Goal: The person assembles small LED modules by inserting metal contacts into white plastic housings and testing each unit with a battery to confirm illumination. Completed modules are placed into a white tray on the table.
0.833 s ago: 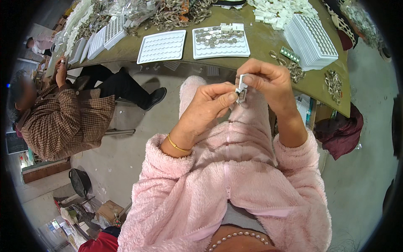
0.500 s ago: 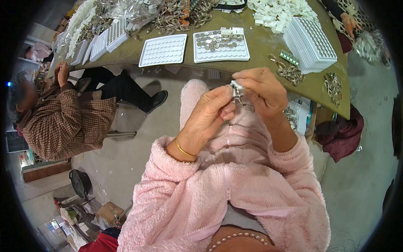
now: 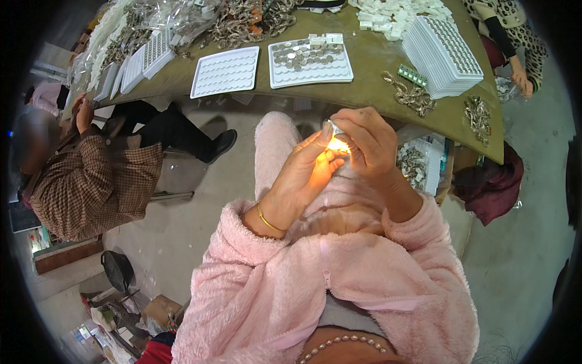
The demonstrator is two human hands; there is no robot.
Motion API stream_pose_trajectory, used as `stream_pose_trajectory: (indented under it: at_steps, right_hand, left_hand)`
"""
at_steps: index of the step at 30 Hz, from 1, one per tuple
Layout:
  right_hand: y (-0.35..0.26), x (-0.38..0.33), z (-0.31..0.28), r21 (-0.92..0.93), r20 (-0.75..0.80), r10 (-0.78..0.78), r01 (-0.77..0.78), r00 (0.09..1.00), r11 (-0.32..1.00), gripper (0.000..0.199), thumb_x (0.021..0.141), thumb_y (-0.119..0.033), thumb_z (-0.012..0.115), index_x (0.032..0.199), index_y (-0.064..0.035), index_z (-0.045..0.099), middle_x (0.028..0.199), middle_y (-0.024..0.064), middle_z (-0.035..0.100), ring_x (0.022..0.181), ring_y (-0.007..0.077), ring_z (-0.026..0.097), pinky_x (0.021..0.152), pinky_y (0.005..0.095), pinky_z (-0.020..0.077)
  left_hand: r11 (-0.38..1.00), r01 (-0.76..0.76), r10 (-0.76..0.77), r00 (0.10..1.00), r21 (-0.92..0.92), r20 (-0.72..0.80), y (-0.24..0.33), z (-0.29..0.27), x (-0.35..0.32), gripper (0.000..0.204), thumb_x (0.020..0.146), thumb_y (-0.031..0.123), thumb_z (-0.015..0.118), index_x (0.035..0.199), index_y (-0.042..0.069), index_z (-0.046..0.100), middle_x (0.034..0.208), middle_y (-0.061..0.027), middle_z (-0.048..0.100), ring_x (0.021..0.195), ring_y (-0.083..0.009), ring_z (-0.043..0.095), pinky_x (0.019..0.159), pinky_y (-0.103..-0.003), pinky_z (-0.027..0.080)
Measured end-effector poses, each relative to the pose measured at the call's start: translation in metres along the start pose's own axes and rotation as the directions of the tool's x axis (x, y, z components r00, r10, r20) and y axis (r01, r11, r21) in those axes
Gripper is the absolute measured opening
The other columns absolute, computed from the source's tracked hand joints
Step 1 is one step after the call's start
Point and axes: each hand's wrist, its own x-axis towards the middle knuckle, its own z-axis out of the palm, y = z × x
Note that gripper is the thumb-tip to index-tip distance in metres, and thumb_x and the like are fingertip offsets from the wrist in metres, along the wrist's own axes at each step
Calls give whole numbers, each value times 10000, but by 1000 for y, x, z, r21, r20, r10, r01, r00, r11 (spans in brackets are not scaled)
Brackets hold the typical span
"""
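Above my lap, my left hand (image 3: 303,170) and my right hand (image 3: 371,144) meet, fingertips closed on one small white battery case (image 3: 335,128). Just beneath it a thin-wire light string (image 3: 338,145) glows warm yellow between the fingers. Most of the case and wire is hidden by my fingers. On the table ahead, a white tray (image 3: 330,76) carries loose coin cells (image 3: 297,56) and a few white cases (image 3: 325,39). To its left lies another white tray (image 3: 224,73) with round hollows.
At the right stands a stack of white trays (image 3: 445,60). Beside it are a green strip of cells (image 3: 412,76) and wire bundles (image 3: 415,99). White cases (image 3: 400,18) and tangled light strings (image 3: 242,24) are heaped far back. A seated person (image 3: 97,176) is at the left.
The light string between my fingers was unlit and now glows yellow. My right hand has shifted slightly left and down, and its fingers cover more of the case.
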Motion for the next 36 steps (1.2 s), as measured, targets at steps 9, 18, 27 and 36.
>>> stream_pose_trajectory:
  at_steps: [9,18,27,36]
  right_hand:
    - [30,7,-23,-445,36,80,-56,996,894,304,711,-254,762,952,-83,689,954,42,646,854,254,598,760,390,439]
    - [47,26,-31,-478,228,90,30,970,878,489,685,-356,781,1052,-41,712,962,48,598,878,246,538,803,387,391]
    - [48,7,-34,-345,145,-121,165,982,924,260,678,-88,771,926,-43,704,864,39,614,851,244,569,750,384,419]
    - [47,17,-31,-28,8,339,-338,941,941,73,811,20,687,859,-12,644,785,53,575,735,193,551,632,320,427]
  left_hand:
    - [993,-109,116,980,53,-163,13,-14,7,226,931,233,709,1100,88,665,1071,-60,697,995,-179,642,859,-344,496]
    - [977,-159,185,964,142,-192,16,6,0,228,939,217,705,1072,33,687,1006,-50,694,917,-137,634,824,-264,483]
    - [942,-229,266,955,247,-131,19,8,0,217,934,192,709,1052,9,706,993,-56,709,939,-134,644,888,-291,487]
    - [865,-283,305,952,415,13,22,14,0,220,929,161,713,1092,13,704,1027,-49,711,955,-123,628,908,-282,469]
